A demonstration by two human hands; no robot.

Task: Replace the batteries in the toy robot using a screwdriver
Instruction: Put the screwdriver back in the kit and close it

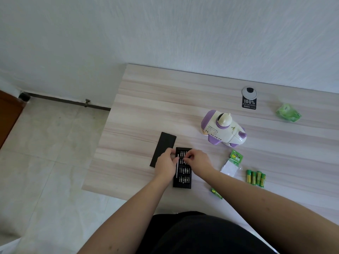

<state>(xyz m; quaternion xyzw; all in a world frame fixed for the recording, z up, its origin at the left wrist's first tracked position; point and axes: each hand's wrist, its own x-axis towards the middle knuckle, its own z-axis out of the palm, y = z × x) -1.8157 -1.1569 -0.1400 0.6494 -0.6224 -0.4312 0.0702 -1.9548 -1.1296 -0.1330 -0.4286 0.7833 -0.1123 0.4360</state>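
With the left hand (165, 166) steadying the bit tray (182, 168), the right hand (198, 162), fingers curled, should lift one bit (185, 158) straight up, away from the toy robot (224, 127).

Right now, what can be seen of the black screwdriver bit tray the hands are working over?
The black bit tray is a flat, narrow rectangle lying on the wooden table, its long side running away from the person. It holds several rows of small silvery bits and a slim silvery driver shaft along its left edge. Its black cover lies beside it to the left. The left hand rests at its left edge; the right hand pinches at bits in the upper rows.
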